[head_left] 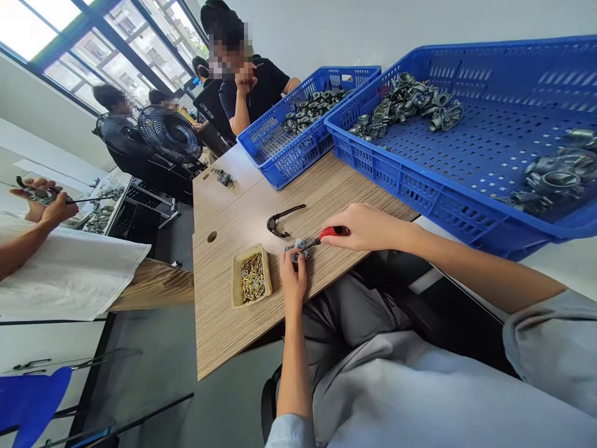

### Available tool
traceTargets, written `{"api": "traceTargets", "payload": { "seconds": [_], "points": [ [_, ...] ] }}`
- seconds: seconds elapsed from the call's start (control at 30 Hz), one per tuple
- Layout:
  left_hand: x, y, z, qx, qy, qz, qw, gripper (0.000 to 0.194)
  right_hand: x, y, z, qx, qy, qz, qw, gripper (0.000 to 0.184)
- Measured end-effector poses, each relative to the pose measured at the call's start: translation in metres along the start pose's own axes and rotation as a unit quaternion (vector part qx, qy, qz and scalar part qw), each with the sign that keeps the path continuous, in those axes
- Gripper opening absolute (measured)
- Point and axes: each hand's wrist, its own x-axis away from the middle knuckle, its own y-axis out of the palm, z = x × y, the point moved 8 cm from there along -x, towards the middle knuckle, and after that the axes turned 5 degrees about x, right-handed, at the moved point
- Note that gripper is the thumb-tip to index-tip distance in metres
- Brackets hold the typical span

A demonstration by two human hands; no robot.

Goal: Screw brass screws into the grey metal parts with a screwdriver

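My right hand (357, 228) is wrapped round the red handle of a screwdriver (334, 231), whose shaft slants down to the left. Its tip meets a small grey metal carburetor (302, 245) on the wooden table. With fingers closed about it, my left hand (293, 270) steadies the carburetor against the tabletop. Part of the carburetor is hidden behind my fingers. Just left of that hand sits a cream tray (237, 280) with many small brass parts (253, 278). A black wristwatch (275, 223) lies beyond the carburetor.
Two blue crates (280, 168) (396, 180) with carburetors stand at the back and right. Another carburetor (222, 177) rests on the far table (242, 193). A person (247, 93) sits opposite; one at left holds a carburetor (44, 196). A fan (168, 134) stands behind.
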Motion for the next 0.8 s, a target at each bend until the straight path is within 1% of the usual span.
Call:
{"api": "traceTargets", "payload": {
  "seconds": [0.23, 0.37, 0.6, 0.8],
  "points": [
    [0.0009, -0.0003, -0.0006, 0.002, -0.002, 0.002, 1.000, 0.029, -0.0027, 0.0042, -0.0015, -0.044, -0.005, 0.000, 0.999, 0.035],
    [0.0008, -0.0001, -0.0003, 0.003, -0.001, 0.002, 1.000, 0.030, -0.0033, 0.0059, -0.0014, -0.046, -0.004, -0.002, 0.999, 0.036],
    [0.0000, 0.0001, 0.0014, 0.003, 0.000, 0.003, 1.000, 0.030, -0.0009, 0.0048, -0.0015, 0.020, 0.033, 0.003, 0.999, 0.040],
    [0.0001, -0.0002, 0.0026, 0.006, 0.004, 0.004, 1.000, 0.027, 0.0019, 0.0064, -0.0061, 0.071, 0.039, 0.002, 0.997, 0.042]
  ]
}}
